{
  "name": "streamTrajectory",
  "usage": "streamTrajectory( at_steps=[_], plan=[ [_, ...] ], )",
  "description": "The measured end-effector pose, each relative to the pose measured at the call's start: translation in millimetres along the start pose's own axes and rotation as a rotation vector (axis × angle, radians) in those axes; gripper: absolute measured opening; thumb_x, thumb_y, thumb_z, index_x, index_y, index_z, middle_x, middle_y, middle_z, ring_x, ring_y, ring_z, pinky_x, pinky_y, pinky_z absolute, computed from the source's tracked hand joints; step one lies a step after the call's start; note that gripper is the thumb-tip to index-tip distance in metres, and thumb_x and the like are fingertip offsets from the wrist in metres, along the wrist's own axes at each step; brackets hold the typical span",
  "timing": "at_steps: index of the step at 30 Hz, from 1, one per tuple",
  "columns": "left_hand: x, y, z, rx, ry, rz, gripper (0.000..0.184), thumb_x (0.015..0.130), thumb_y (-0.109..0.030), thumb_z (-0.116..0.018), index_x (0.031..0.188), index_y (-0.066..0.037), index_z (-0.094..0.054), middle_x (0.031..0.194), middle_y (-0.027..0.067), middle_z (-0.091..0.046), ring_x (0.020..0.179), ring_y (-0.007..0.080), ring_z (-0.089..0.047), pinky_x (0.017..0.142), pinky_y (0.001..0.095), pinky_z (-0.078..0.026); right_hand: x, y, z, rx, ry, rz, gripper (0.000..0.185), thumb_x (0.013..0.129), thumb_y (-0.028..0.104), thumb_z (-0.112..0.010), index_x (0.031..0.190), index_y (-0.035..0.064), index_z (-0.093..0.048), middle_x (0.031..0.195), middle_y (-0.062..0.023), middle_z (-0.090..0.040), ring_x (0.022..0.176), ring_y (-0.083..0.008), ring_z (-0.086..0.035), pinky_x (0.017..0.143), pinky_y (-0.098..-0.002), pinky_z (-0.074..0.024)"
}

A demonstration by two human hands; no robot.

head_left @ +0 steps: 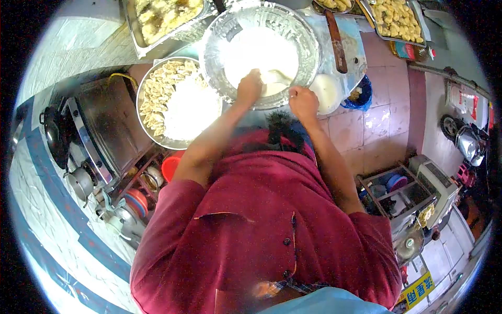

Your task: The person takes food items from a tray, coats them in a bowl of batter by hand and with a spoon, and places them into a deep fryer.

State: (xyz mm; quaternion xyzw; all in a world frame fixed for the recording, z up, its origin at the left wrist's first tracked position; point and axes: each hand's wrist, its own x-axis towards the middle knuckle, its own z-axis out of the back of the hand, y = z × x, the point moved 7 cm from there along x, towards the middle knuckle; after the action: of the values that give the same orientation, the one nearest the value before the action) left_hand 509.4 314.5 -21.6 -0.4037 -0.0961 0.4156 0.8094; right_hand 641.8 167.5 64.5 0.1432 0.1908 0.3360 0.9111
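Note:
A large metal bowl (215,78) coated with white batter stands in front of me, its inside partly washed out by glare. My left hand (250,88) is inside it near the close edge, fingers closed; what they hold, if anything, is lost in the brightness. Beside these fingers lies a pale, rounded patch of batter (274,86). At the bowl's near right rim, my right hand (304,102) is closed on the edge. Left of the bowl sits a round metal basin (142,112) of pale cut pieces, partly overexposed. A white tub of pale liquid (325,94) stands by my right hand.
A tray of fried food (167,18) is at the far left, another tray of yellow pieces (397,21) at the far right. A wooden handle (336,42) lies on the table. A blue-lined bin (361,94) stands beside the table on the tiled floor (376,123).

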Motion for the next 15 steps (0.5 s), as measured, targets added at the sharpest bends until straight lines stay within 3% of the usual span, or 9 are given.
streamTrajectory(
  at_steps=[3, 5, 7, 11, 15],
  plan=[
    [2.1, 9.2, -1.9, -0.046, 0.039, -0.047, 0.026, 0.080, -0.019, -0.060, 0.102, -0.005, -0.059, 0.088, 0.0157, -0.066, 0.077, 0.0326, -0.064, 0.067, 0.0414, -0.051, 6.5, -11.2, 7.2, -0.141, -0.032, -0.055, 0.021, 0.082, 0.025, -0.053, 0.084, 0.0104, -0.068, 0.082, -0.0149, -0.066, 0.079, -0.0358, -0.063, 0.073, -0.0454, -0.0503],
    [2.8, 32.1, -12.2, -0.264, 0.081, 0.178, 0.025, 0.081, -0.017, -0.062, 0.102, -0.005, -0.060, 0.079, 0.0105, -0.062, 0.065, 0.0239, -0.058, 0.058, 0.0364, -0.048, 9.0, -11.9, 13.5, -0.178, 0.013, -0.026, 0.022, 0.083, 0.025, -0.053, 0.086, 0.0099, -0.068, 0.081, -0.0156, -0.066, 0.079, -0.0364, -0.063, 0.074, -0.0450, -0.0503],
    [-5.2, 41.5, -18.3, -0.697, 0.092, 0.687, 0.027, 0.081, -0.014, -0.062, 0.106, -0.005, -0.061, 0.065, 0.0022, -0.055, 0.047, 0.0118, -0.044, 0.044, 0.0303, -0.039, 8.7, -18.6, 2.0, -0.067, 0.016, 0.048, 0.022, 0.084, 0.026, -0.053, 0.086, 0.0102, -0.068, 0.078, -0.0161, -0.066, 0.077, -0.0368, -0.063, 0.072, -0.0455, -0.0505],
    [-9.8, 47.1, -31.8, -0.995, 0.196, 0.945, 0.017, 0.088, -0.023, -0.059, 0.094, -0.007, -0.059, 0.062, 0.0008, -0.051, 0.044, 0.0104, -0.040, 0.037, 0.0253, -0.034, 0.9, 5.1, 7.6, 0.214, 0.109, 0.088, 0.019, 0.083, 0.026, -0.054, 0.082, 0.0116, -0.067, 0.076, -0.0159, -0.066, 0.076, -0.0367, -0.064, 0.070, -0.0468, -0.0506],
    [-21.4, 27.1, -19.6, -1.074, 0.211, 1.135, 0.020, 0.093, -0.028, -0.053, 0.087, -0.009, -0.056, 0.062, 0.0002, -0.049, 0.043, 0.0085, -0.039, 0.034, 0.0207, -0.031, 3.5, 6.8, 15.5, -0.024, -0.028, 0.030, 0.017, 0.081, 0.024, -0.055, 0.079, 0.0119, -0.066, 0.076, -0.0148, -0.066, 0.076, -0.0358, -0.064, 0.069, -0.0473, -0.0500]
  ],
)
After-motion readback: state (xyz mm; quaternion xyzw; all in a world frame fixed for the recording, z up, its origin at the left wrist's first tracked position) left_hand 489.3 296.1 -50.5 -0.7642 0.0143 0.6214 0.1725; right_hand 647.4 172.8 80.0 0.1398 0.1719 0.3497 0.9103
